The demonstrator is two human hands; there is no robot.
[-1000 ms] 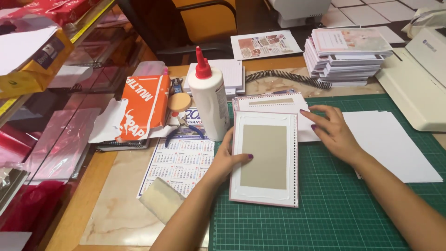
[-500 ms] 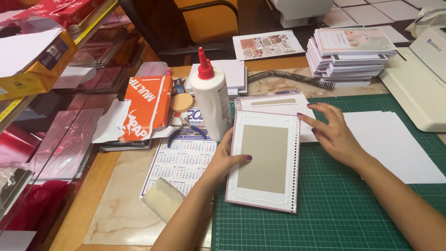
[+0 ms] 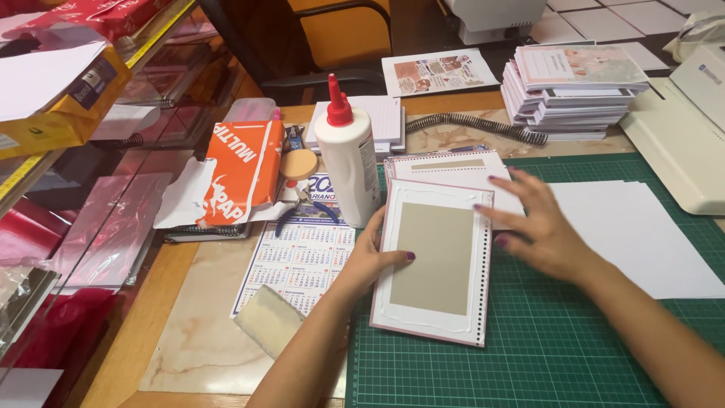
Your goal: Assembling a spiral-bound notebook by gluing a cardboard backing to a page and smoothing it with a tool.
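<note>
Your left hand point(image 3: 374, 261) pins the punched white cover point(image 3: 434, 261) at its left edge, thumb laid on its grey-brown panel, fingers pressed onto the card. The cover lies flat on the green cutting mat point(image 3: 544, 347) on the table, overlapping a second cover point(image 3: 453, 170) behind it. Your right hand point(image 3: 540, 230) hovers spread at the cover's right edge, holding nothing. A glue bottle point(image 3: 349, 162) stands just left of the covers, and blank white sheets point(image 3: 634, 234) lie to the right.
</note>
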